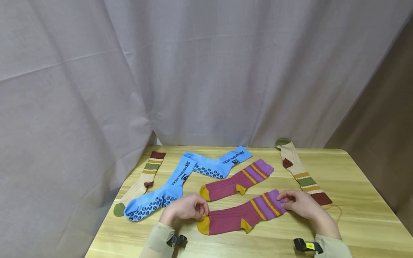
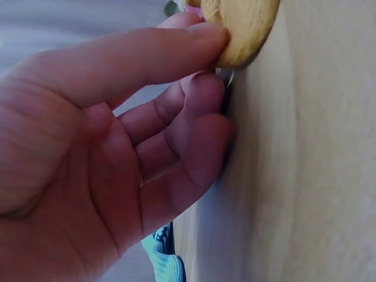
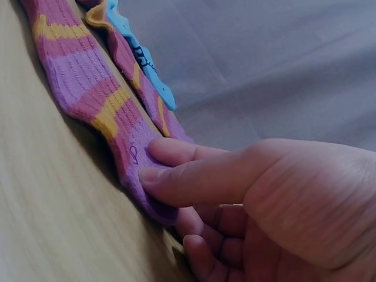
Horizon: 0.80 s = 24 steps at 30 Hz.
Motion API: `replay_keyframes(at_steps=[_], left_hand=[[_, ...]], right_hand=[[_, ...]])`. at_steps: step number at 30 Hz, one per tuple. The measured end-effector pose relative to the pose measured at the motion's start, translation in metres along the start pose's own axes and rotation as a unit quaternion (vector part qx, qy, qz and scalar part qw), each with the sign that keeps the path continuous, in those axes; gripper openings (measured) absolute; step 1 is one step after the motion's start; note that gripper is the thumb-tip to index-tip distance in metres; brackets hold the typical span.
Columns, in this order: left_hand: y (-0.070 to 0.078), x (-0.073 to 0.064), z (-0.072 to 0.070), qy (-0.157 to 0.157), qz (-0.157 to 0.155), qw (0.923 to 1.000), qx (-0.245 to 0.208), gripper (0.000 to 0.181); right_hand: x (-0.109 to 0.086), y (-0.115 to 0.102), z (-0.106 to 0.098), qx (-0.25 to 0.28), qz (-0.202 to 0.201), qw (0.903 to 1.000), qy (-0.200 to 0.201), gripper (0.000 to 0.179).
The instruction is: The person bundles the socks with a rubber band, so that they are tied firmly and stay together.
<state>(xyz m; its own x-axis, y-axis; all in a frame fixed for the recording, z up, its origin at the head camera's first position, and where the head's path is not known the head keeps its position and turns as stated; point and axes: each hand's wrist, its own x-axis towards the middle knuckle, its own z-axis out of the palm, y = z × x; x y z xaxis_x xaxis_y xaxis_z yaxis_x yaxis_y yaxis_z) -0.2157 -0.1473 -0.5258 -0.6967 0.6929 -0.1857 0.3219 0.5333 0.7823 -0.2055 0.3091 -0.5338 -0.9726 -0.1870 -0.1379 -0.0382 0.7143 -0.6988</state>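
Note:
A maroon sock with purple and mustard stripes (image 1: pixel 226 220) stretches between my two hands near the front of the table. My left hand (image 1: pixel 186 207) pinches its mustard toe (image 2: pixel 249 29) between thumb and forefinger, the other fingers loosely bent below. At the opposite end, my right hand (image 1: pixel 301 203) pinches the purple cuff (image 3: pixel 141 141) with thumb and forefinger. Just behind lies a matching maroon striped sock (image 1: pixel 222 187), flat and turned the same way. A blue football sock with black grip dots (image 1: pixel 171 188) lies left of it, close to my left hand.
A second blue sock (image 1: pixel 209 165) lies at the back. Cream striped socks lie at both sides, the left one (image 1: pixel 142 182) partly under a blue toe, the right one (image 1: pixel 298 168) beside a loose orange thread (image 1: pixel 338 211). Grey curtain (image 1: pixel 206 71) hangs behind the wooden table (image 1: pixel 364 215).

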Motion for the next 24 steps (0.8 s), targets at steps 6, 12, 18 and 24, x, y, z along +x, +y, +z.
replay_keyframes(at_steps=[6, 12, 18, 24], left_hand=[[-0.002, -0.001, -0.001, 0.012, 0.017, 0.9998, 0.003, 0.021], [-0.004, -0.001, -0.002, 0.038, 0.012, 0.9991, 0.014, 0.022], [-0.004, 0.0, -0.002, 0.043, 0.004, 0.9991, 0.004, 0.025], [-0.008, 0.003, -0.001, 0.068, 0.003, 0.9976, 0.015, 0.026]], right_hand=[[-0.002, 0.002, -0.002, -0.013, -0.011, 0.9999, 0.002, 0.017], [-0.004, 0.006, -0.006, -0.016, -0.014, 0.9997, -0.01, 0.02], [-0.01, 0.013, -0.017, 0.017, -0.029, 0.9979, -0.056, 0.02], [-0.015, 0.024, -0.023, 0.131, -0.027, 0.9823, -0.132, 0.023]])
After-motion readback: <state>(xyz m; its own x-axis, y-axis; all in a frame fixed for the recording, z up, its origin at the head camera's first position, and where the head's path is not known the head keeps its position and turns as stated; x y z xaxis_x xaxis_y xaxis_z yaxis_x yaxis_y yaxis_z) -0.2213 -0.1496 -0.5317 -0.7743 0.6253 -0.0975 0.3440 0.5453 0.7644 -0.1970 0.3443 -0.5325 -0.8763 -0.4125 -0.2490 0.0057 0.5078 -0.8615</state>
